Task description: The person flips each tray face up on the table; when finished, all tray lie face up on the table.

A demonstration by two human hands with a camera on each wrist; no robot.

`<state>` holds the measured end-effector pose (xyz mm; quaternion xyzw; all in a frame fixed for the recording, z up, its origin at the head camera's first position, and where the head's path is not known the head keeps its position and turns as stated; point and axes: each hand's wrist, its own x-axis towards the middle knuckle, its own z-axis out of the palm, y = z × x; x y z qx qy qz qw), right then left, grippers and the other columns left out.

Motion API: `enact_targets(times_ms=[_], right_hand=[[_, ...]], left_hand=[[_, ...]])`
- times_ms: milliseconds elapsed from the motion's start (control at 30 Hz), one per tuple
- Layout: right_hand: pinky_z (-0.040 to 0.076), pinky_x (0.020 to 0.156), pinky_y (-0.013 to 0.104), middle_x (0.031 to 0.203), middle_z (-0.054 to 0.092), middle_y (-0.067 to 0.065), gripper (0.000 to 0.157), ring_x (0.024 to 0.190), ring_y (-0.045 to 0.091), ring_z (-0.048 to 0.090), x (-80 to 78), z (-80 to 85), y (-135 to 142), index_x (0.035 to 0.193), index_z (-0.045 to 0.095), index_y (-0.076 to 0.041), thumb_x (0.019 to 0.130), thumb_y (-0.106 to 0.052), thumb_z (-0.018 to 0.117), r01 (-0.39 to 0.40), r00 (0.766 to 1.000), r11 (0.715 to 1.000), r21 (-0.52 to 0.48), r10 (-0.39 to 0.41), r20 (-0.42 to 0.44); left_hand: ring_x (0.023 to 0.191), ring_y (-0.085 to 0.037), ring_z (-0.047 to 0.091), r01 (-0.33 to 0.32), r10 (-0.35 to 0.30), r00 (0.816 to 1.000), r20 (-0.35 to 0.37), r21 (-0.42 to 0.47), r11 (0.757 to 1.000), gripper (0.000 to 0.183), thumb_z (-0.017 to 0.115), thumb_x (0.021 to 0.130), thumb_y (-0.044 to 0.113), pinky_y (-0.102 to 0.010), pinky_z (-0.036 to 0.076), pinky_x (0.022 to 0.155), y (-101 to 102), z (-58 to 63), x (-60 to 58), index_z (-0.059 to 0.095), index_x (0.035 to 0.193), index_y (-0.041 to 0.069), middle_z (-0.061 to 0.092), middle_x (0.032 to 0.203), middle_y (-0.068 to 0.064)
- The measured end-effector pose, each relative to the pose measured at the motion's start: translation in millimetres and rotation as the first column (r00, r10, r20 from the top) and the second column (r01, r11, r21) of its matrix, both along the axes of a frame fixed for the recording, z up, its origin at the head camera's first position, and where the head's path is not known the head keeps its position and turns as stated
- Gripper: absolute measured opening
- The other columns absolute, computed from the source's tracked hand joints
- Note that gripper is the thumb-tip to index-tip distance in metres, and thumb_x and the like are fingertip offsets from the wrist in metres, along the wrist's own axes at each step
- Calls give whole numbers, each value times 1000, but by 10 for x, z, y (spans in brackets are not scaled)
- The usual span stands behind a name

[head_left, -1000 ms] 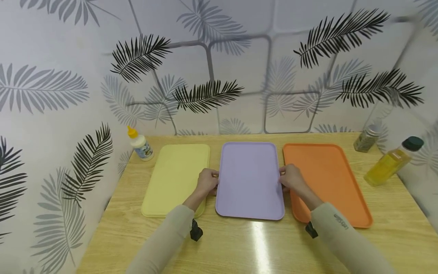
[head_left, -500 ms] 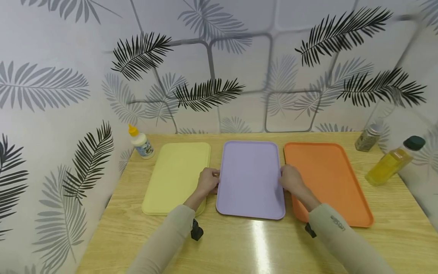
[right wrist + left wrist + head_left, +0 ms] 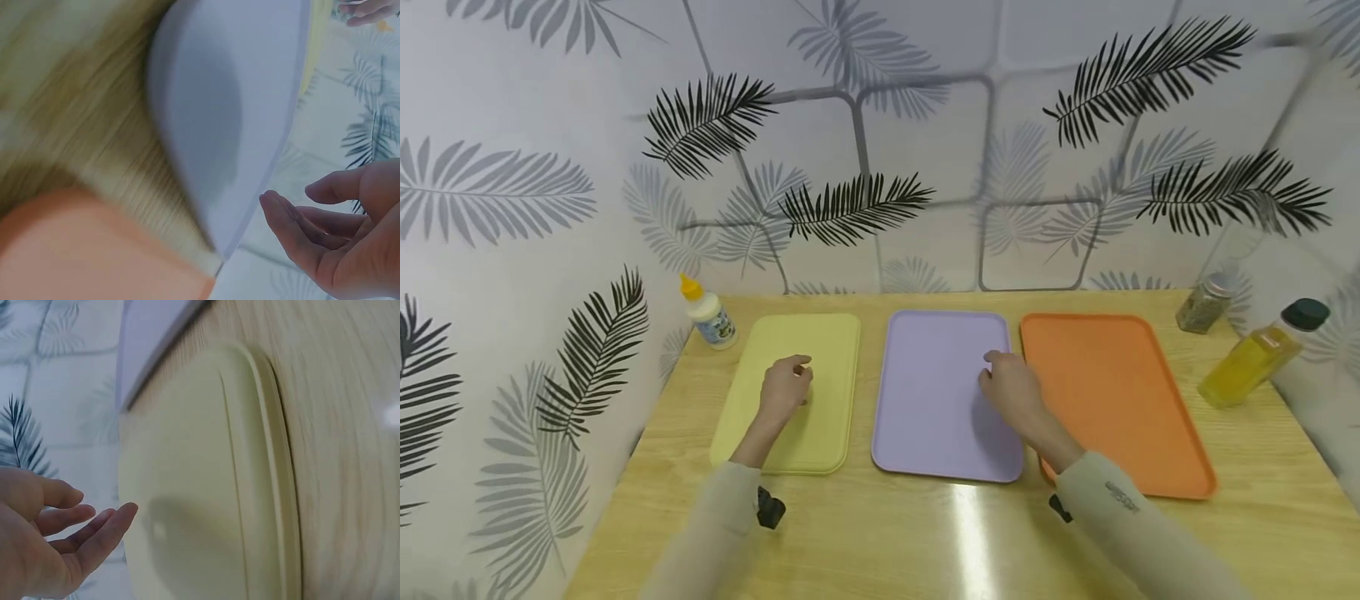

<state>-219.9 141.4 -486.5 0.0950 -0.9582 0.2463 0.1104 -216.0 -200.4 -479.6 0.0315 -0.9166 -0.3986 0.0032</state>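
Note:
Three trays lie side by side on the wooden table: a yellow one on the left, a purple one in the middle and an orange one on the right. My left hand point(image 3: 784, 390) hovers over the yellow tray point(image 3: 752, 433), holding nothing; its fingers are loosely bent in the left wrist view. Over the right part of the purple tray point(image 3: 932, 392) is my right hand point(image 3: 1017, 392), its fingers relaxed and nothing held. A shadow of the hand falls on that tray. The orange tray point(image 3: 1120, 392) lies under my right forearm, partly covered.
At the back left corner stands a white glue bottle point(image 3: 709, 315) with a yellow tip. A small spice jar point(image 3: 1206, 304) and a bottle of yellow liquid point(image 3: 1262, 358) with a dark cap stand at the right. A patterned wall point(image 3: 925, 258) closes off the back.
Both hands have left the purple tray's side edges. The left hand has moved left over the yellow tray; the right has moved slightly left over the purple one. The trays look unmoved.

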Motion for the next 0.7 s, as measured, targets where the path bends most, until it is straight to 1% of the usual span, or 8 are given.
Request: enact_targets(times_ms=[100, 200, 300, 400, 433, 567, 633, 700], right_hand=[[45, 41, 29, 86, 69, 24, 27, 51, 18, 52, 32, 37, -217, 107, 66, 12, 86, 0, 56, -30, 998, 998, -58, 33, 56], [34, 37, 20, 73, 65, 15, 28, 44, 9, 40, 91, 65, -427, 111, 65, 12, 87, 1, 54, -64, 992, 990, -123, 77, 104], [31, 36, 17, 64, 58, 7, 28, 42, 7, 37, 138, 93, -622, 112, 64, 11, 87, 2, 55, -96, 988, 982, -161, 114, 106], [36, 37, 18, 67, 61, 8, 28, 43, 8, 41, 152, 100, -796, 112, 65, 10, 87, 2, 56, -127, 986, 977, -173, 144, 90], [38, 38, 19, 71, 63, 9, 27, 45, 10, 45, 153, 102, -849, 111, 65, 10, 86, 2, 57, -134, 985, 975, -177, 151, 84], [43, 41, 19, 90, 69, 18, 29, 50, 14, 54, 150, 86, -1020, 113, 63, 10, 87, 2, 57, -167, 979, 969, -180, 185, 88], [39, 37, 18, 81, 69, 20, 31, 45, 13, 50, 156, 83, -1080, 117, 61, 12, 87, 3, 56, -188, 971, 962, -199, 212, 109], [33, 33, 15, 67, 65, 15, 34, 39, 8, 43, 161, 84, -1131, 121, 58, 13, 88, 4, 54, -204, 963, 955, -216, 235, 129]], left_hand=[[52, -20, 57, -15, 13, 1000, -12, -97, 995, 36, 48, 96, 7, -18, 39, 41, -268, -4, 32, 55, 127, -10, 64, 97, -24], [42, -9, 39, 5, -9, 1000, -17, -227, 974, 36, 48, 95, 5, -16, 30, 38, -505, -23, 96, 54, 125, -14, 63, 80, -21], [40, -5, 29, 42, -47, 999, -7, -319, 947, 37, 47, 95, 4, -14, 27, 37, -693, -37, 156, 53, 123, -18, 60, 81, -25], [42, -6, 31, 60, -59, 998, 14, -370, 927, 38, 46, 95, 5, -15, 30, 38, -843, -51, 201, 50, 124, -20, 58, 101, -36], [43, -7, 32, 62, -59, 998, 19, -381, 923, 39, 46, 95, 5, -16, 33, 39, -884, -58, 208, 49, 125, -20, 54, 110, -39], [56, -23, 51, 72, -63, 997, 37, -400, 914, 41, 48, 96, 5, -31, 51, 55, -992, -80, 236, 45, 126, -22, 49, 117, -43], [73, -37, 61, 81, -69, 997, 45, -404, 911, 42, 49, 97, 6, -42, 56, 70, -1019, -93, 244, 44, 127, -23, 48, 119, -43], [96, -48, 59, 88, -69, 996, 62, -401, 912, 44, 48, 98, 8, -52, 53, 85, -1035, -108, 250, 42, 129, -23, 47, 122, -43]])
